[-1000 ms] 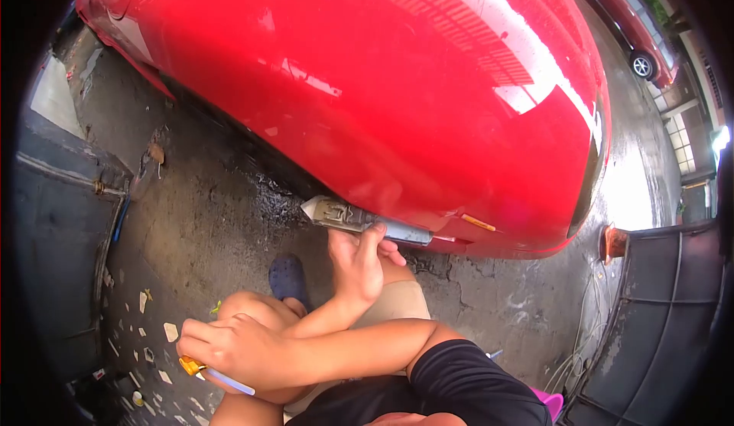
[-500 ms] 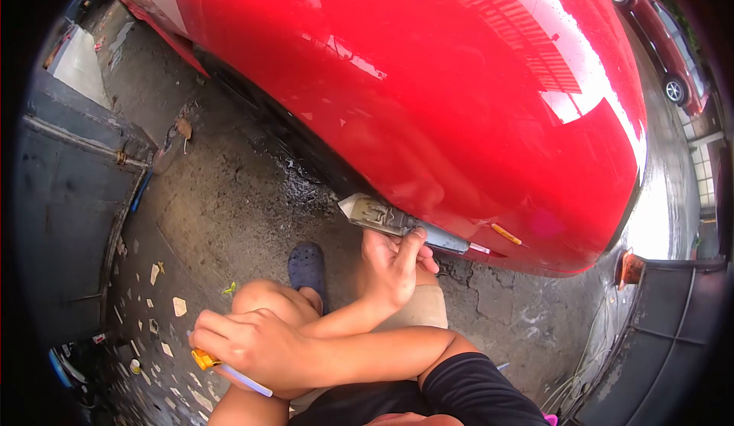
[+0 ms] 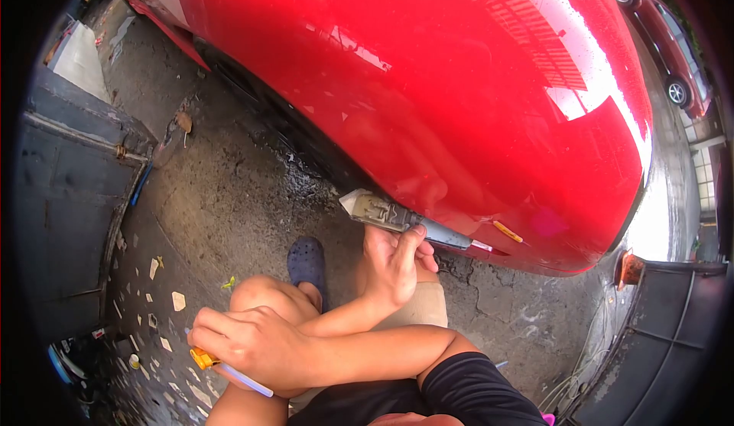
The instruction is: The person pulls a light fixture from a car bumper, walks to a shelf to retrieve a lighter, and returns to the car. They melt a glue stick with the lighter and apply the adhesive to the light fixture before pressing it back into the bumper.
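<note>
My left hand (image 3: 394, 265) reaches out to the lower edge of the red car (image 3: 428, 120). Its thumb and fingers pinch a long grey part (image 3: 436, 231) with a clear, pointed, lamp-like end (image 3: 375, 208), lying along the bodywork. Crossed over the left forearm, my right hand (image 3: 252, 342) is closed around a slim tool. A yellow-orange piece (image 3: 203, 358) and a pale translucent shaft (image 3: 248, 380) of this tool stick out below the fist; the rest is hidden in the fingers.
A small yellow marker (image 3: 508, 232) sits on the car's side. Dark metal gate panels (image 3: 69, 220) stand left and another panel (image 3: 665, 327) right, near loose cables (image 3: 585, 365). Pale chips litter the concrete floor (image 3: 206, 197). A second red car (image 3: 665, 44) is parked at upper right.
The view has shifted slightly, so the car sits a little further right. Both hands keep nearly the same position and grip.
</note>
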A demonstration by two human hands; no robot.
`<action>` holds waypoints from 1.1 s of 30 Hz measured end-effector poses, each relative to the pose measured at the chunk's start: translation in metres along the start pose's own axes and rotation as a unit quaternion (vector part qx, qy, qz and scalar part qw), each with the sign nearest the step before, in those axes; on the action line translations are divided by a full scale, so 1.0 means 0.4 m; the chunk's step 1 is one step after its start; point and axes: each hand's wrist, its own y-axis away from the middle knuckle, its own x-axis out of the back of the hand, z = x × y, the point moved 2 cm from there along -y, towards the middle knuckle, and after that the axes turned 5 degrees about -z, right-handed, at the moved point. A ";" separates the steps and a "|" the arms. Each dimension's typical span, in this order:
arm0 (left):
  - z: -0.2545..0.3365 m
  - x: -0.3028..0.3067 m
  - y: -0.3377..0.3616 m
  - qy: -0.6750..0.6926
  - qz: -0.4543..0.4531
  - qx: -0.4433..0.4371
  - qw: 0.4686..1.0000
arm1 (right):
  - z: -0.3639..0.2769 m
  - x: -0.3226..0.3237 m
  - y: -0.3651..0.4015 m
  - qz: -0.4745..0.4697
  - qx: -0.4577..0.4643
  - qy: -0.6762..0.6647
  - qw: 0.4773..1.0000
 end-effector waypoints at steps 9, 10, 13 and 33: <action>0.003 0.003 -0.006 -0.005 0.006 0.012 1.000 | 0.004 0.002 -0.004 0.000 0.001 0.002 1.000; 0.005 0.002 -0.006 -0.004 0.008 0.012 1.000 | 0.005 0.001 -0.005 0.002 0.001 0.004 1.000; 0.003 0.003 -0.008 -0.005 0.010 0.020 1.000 | 0.007 0.001 -0.005 0.006 0.001 0.008 1.000; -0.007 0.060 0.004 0.003 -0.084 0.029 0.996 | 0.008 0.118 0.122 0.221 0.121 -0.045 0.967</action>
